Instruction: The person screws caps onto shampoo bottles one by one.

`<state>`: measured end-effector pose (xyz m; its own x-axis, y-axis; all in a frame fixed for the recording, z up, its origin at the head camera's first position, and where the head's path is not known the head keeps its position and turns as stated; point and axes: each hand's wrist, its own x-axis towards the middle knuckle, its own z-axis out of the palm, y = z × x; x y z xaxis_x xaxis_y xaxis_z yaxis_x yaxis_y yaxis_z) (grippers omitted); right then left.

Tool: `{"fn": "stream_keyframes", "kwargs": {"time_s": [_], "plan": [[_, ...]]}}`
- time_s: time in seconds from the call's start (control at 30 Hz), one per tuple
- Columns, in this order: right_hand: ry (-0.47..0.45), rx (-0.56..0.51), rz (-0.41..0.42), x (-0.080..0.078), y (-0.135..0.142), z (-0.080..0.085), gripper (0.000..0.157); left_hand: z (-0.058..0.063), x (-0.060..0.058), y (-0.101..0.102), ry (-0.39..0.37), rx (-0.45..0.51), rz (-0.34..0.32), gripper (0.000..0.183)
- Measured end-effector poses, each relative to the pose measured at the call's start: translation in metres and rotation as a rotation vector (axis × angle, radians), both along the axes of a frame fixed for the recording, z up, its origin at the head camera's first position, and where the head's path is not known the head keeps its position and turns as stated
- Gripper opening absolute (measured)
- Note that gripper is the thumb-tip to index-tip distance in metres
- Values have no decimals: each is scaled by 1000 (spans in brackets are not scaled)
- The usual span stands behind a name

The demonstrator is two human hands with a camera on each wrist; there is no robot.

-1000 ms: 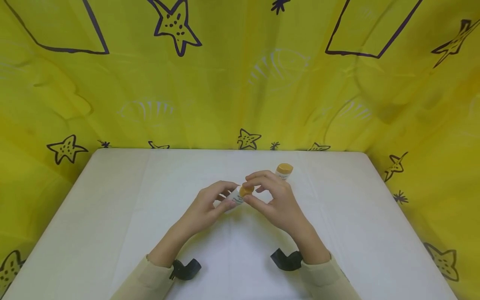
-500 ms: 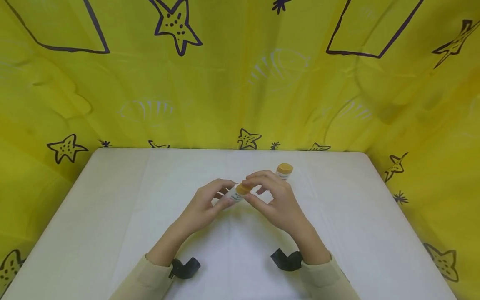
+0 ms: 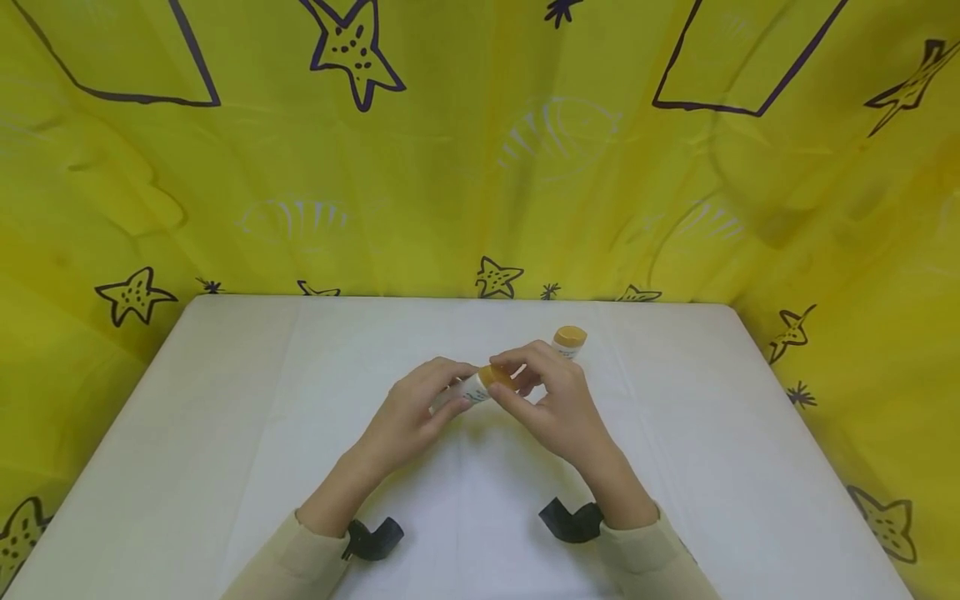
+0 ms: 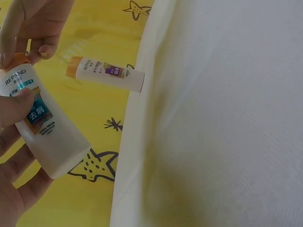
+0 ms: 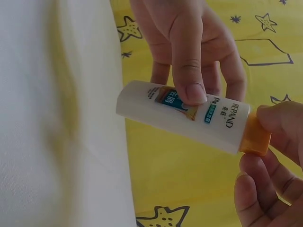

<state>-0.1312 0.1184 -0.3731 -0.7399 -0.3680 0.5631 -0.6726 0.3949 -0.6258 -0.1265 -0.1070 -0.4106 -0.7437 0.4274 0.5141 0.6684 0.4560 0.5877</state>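
Note:
A white shampoo bottle [image 5: 165, 119] with an orange cap [image 5: 255, 135] and a blue-green label is held up over the table, tilted with its cap toward the right. My left hand [image 3: 411, 415] grips the bottle's body, its thumb lying across the label. The right hand [image 3: 553, 402] pinches the cap between thumb and fingers, as the right wrist view shows. Behind that hand stands a second white bottle [image 4: 100, 72] with an orange cap and a purple label, upright on the table. In the head view the right hand partly hides its lower part.
The table [image 3: 225, 433] has a white cover. A yellow curtain [image 3: 435, 167] with drawn stars and fish hangs behind it and along both sides. Black wrist mounts [image 3: 373, 539] stick inward from both sleeves.
The held bottle shifts slightly left, then back right, and now lies a little flatter. The right hand's fingers change position around its cap. The standing bottle stays in place.

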Motion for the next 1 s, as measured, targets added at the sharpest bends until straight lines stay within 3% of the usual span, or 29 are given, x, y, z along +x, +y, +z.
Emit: {"fn": "stream_keyframes", "kwargs": {"time_s": [0.13, 0.43, 0.67, 0.77, 1.0], "plan": [[-1, -2, 1, 0, 1, 0, 30, 0, -1, 0, -28, 12, -3, 34], [6, -1, 151, -3, 8, 2, 35, -1, -4, -6, -282, 130, -94, 33], [-4, 54, 186, -5, 11, 2, 36, 2, -4, -13, -487, 170, -268, 29], [-21, 60, 218, -5, 12, 3, 38, 3, -4, -15, -536, 212, -337, 31], [-14, 32, 303, -6, 12, 3, 39, 3, -3, -15, -602, 262, -415, 35]]}}
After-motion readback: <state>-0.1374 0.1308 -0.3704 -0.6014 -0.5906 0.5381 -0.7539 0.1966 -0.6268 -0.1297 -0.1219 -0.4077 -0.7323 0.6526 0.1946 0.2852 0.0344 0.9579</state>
